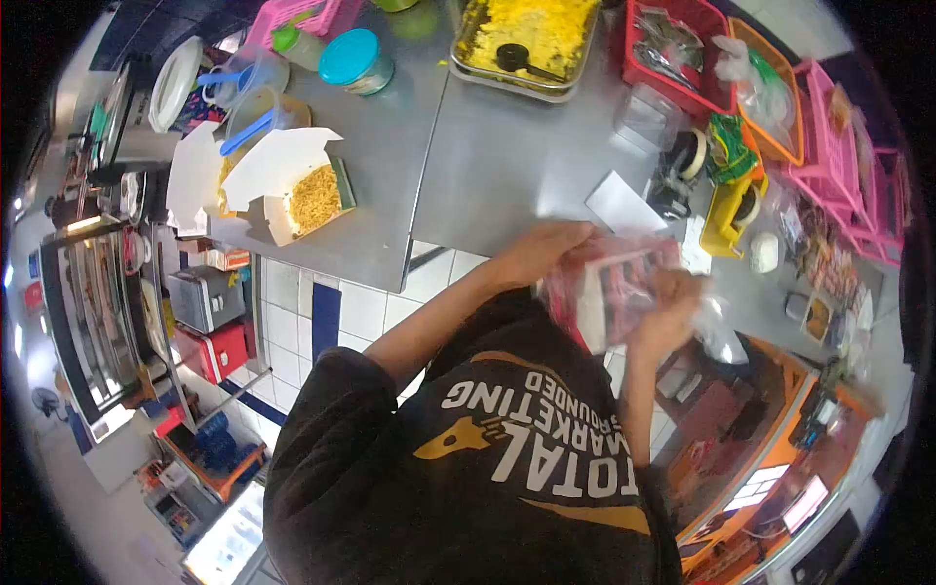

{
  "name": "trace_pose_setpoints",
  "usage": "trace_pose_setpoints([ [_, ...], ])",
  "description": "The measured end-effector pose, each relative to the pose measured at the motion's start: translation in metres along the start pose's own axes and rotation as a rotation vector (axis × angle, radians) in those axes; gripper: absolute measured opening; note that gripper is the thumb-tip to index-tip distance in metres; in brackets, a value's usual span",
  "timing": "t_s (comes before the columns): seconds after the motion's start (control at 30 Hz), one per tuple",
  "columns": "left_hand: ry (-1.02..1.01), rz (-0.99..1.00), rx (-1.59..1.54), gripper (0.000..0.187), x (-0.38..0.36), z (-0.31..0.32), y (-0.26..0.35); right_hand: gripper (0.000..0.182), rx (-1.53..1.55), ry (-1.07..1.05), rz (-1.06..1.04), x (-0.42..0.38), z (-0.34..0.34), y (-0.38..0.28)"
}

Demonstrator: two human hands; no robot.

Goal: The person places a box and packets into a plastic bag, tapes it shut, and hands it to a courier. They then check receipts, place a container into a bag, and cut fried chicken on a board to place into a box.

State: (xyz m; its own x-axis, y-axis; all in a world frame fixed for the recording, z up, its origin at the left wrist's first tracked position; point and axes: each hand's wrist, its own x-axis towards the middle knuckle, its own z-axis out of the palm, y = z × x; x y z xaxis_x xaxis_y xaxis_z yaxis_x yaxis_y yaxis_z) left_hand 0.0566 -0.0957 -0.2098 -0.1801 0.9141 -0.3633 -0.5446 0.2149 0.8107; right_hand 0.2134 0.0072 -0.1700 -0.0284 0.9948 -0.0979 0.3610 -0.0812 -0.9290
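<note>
Both hands hold a blurred red-and-white box wrapped in clear crinkled plastic film (612, 290) above the edge of the brushed stainless-steel surface (507, 166). The left hand (551, 249) has its grip closed on the box's far side; the right hand (668, 312) has its grip clenched on the film. Beyond the box lies a rectangular metal tray of yellow rice (526, 39); farther along the surface, past the left hand, an open white cardboard carton of noodles (292, 190).
</note>
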Motion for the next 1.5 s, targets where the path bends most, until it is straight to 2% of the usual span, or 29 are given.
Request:
trace_pose_setpoints([
  [0.03, -0.061, -0.084, -0.145, 0.052, 0.003, 0.003, -0.002, 0.031, 0.354, -0.112, 0.068, 0.0, -0.011, -0.029],
  [0.07, -0.131, -0.17, -0.291, 0.053, 0.007, 0.007, -0.003, 0.036, 0.552, -0.208, 0.058, 0.003, -0.019, -0.037],
  [0.1, -0.208, -0.259, -0.437, 0.054, 0.012, 0.01, -0.005, 0.043, 0.563, -0.226, -0.081, 0.001, -0.024, -0.044],
  [0.13, -0.242, -0.354, -0.556, 0.059, 0.017, 0.011, -0.02, 0.045, 0.644, -0.33, -0.115, -0.001, -0.033, -0.058],
  [0.23, -0.463, -0.352, -0.892, 0.053, 0.026, 0.04, -0.046, 0.047, 0.681, -0.46, -0.213, 0.0, -0.063, -0.09],
  [0.27, -0.499, -0.403, -0.818, 0.059, 0.027, 0.05, -0.044, 0.047, 0.651, -0.47, -0.24, 0.002, -0.074, -0.098],
  [0.37, -0.503, -0.059, -0.361, 0.06, 0.016, 0.085, -0.017, 0.047, 0.644, -0.126, -0.053, 0.019, -0.107, -0.119],
  [0.4, -0.449, 0.165, -0.229, 0.068, 0.009, 0.102, 0.01, 0.047, 0.574, 0.139, 0.064, 0.023, -0.106, -0.138],
  [0.43, -0.356, 0.376, -0.09, 0.076, 0.002, 0.119, 0.037, 0.046, 0.519, -0.009, 0.029, 0.036, -0.132, -0.132],
  [0.47, -0.28, 0.67, 0.094, 0.07, 0.003, 0.129, 0.065, 0.046, 0.453, 0.063, 0.062, 0.046, -0.148, -0.131],
  [0.53, -0.286, 0.869, 0.431, 0.063, 0.015, 0.137, 0.011, 0.045, 0.371, 0.293, 0.128, 0.053, -0.147, -0.147],
  [0.57, -0.274, 0.977, 0.582, 0.06, 0.02, 0.141, -0.017, 0.045, 0.553, -0.013, 0.129, 0.055, -0.169, -0.153],
  [0.6, -0.356, 0.988, 0.534, 0.062, 0.032, 0.135, -0.037, 0.045, 0.604, 0.025, 0.066, 0.053, -0.171, -0.165],
  [0.63, -0.337, 0.956, 0.447, 0.064, 0.04, 0.138, -0.038, 0.045, 0.66, 0.06, 0.004, 0.053, -0.172, -0.173],
  [0.67, -0.317, 0.928, 0.357, 0.065, 0.049, 0.142, -0.039, 0.047, 0.768, -0.167, -0.034, 0.058, -0.178, -0.173],
  [0.73, -0.083, 0.774, 0.084, 0.067, 0.069, 0.181, -0.034, 0.051, 0.953, -0.624, -0.113, 0.069, -0.194, -0.169],
  [0.83, -0.519, -0.087, -0.822, 0.061, 0.124, 0.225, -0.045, 0.058, 0.848, -1.02, -0.132, 0.096, -0.202, -0.156],
  [0.87, -0.64, -0.401, -1.102, 0.061, 0.138, 0.234, -0.049, 0.059, 0.803, -1.015, -0.106, 0.102, -0.205, -0.148],
  [0.93, -0.499, -0.093, -0.414, 0.054, 0.145, 0.246, -0.033, 0.06, 0.727, -1.061, -0.059, 0.122, -0.217, -0.129],
  [1.03, -0.193, -0.233, -0.622, 0.037, 0.148, 0.253, -0.01, 0.059, 0.435, -0.717, -0.171, 0.147, -0.234, -0.101],
  [1.07, -0.15, -0.115, -0.638, 0.035, 0.145, 0.253, -0.003, 0.055, 0.43, -0.702, -0.168, 0.158, -0.238, -0.096],
  [1.1, -0.106, 0.004, -0.653, 0.033, 0.143, 0.25, -0.001, 0.053, 0.398, -0.567, -0.136, 0.166, -0.236, -0.095],
  [1.17, -0.559, 0.176, -0.994, 0.029, 0.17, 0.214, -0.036, 0.049, 0.324, -0.298, -0.06, 0.174, -0.23, -0.096],
  [1.2, -0.617, 0.311, -0.927, 0.026, 0.169, 0.202, -0.027, 0.044, 0.403, -0.383, -0.021, 0.182, -0.234, -0.085],
  [1.23, -0.678, 0.447, -0.854, 0.024, 0.169, 0.188, -0.013, 0.043, 0.325, -0.317, 0.012, 0.182, -0.233, -0.071],
  [1.3, 0.028, 0.482, -0.143, 0.019, 0.177, 0.145, 0.017, 0.03, 0.518, -0.544, 0.05, 0.188, -0.242, -0.037],
  [1.37, 0.654, 0.664, 0.724, 0.015, 0.212, 0.095, 0.038, 0.016, -0.023, -0.425, -0.152, 0.2, -0.249, 0.048],
  [1.43, 0.715, 0.576, 1.196, 0.014, 0.24, 0.052, 0.052, 0.011, -0.406, -0.449, -0.314, 0.222, -0.248, 0.112],
  [1.5, 0.709, 0.256, 1.459, 0.016, 0.263, 0.038, 0.057, 0.011, -0.725, -0.547, -0.452, 0.243, -0.247, 0.148],
])
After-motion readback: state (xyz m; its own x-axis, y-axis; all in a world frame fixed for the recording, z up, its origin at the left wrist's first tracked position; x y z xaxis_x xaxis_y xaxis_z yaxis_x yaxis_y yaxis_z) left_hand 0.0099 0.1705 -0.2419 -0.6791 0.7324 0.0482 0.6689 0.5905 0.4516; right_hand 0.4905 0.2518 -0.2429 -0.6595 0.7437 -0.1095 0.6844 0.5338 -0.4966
